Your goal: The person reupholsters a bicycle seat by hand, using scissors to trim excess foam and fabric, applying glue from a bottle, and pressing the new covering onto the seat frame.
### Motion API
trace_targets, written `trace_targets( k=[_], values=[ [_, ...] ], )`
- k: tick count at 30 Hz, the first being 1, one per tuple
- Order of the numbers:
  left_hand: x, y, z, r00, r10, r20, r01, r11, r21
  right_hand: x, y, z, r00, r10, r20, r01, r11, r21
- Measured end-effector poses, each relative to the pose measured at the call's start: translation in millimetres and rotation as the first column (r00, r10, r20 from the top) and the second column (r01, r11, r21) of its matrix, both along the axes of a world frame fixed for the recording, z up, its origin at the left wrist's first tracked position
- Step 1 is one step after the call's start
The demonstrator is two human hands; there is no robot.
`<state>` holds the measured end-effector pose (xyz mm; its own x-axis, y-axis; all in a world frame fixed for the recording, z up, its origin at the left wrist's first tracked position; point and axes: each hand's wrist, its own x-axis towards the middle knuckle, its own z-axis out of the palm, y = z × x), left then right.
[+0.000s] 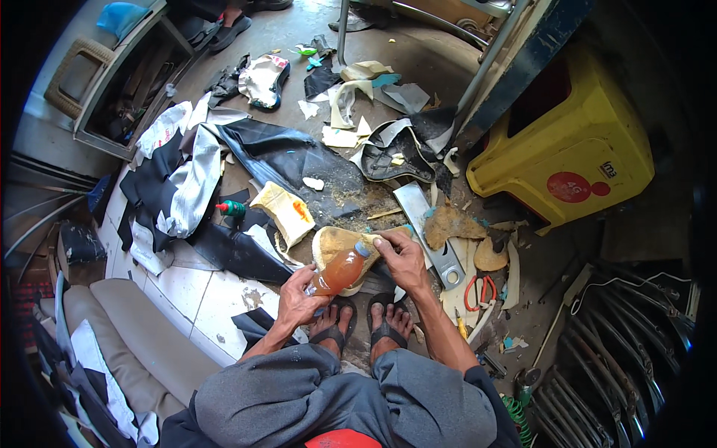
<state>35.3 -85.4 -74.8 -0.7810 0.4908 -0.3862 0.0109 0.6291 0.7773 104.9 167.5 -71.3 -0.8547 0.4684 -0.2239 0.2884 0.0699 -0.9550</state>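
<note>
In front of my feet, my left hand (pixel 300 297) is closed around the lower end of a clear plastic bottle (pixel 340 275) of orange-brown liquid. The bottle lies tilted, its bluish cap pointing up and to the right. Beneath it is a tan foam pad (pixel 333 240), which the bottle partly covers. My right hand (pixel 405 263) grips the pad's right edge, thumb on top, close to the bottle's cap. Left of the pad sits a pale foam block (pixel 285 214) with an orange stain. A small green bottle (pixel 233 208) with a red tip lies further left.
Black sheet material (pixel 299 160) and scraps spread over the floor ahead. A flat metal bar (pixel 427 231) and a red-handled tool (pixel 480 293) lie to the right. A yellow plastic stool (pixel 575 153) rests on its side, metal frames (pixel 612 366) stack at lower right, and a grey cushion (pixel 146 336) stands left.
</note>
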Motion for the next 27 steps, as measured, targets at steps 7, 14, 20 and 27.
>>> trace_targets(
  k=[7, 14, 20, 27],
  values=[
    [-1, 2, 13, 0.982, 0.116, 0.150, -0.104, 0.991, -0.085, 4, -5, 5, 0.993, 0.079, -0.083, -0.079, 0.997, -0.003],
    [-2, 1, 1, 0.936, 0.192, 0.295, -0.200, 0.980, -0.005, 14, -27, -52, 0.978, -0.192, -0.081, 0.200, 0.973, 0.111],
    [0, -2, -9, 0.920, 0.213, 0.330, -0.248, 0.967, 0.067, 40, -60, -50, 0.968, 0.248, -0.034, -0.243, 0.965, 0.103],
    [1, -7, -16, 0.894, 0.224, 0.387, -0.284, 0.953, 0.104, 55, -52, -44, 0.946, 0.324, 0.024, -0.325, 0.943, 0.068]
  ],
)
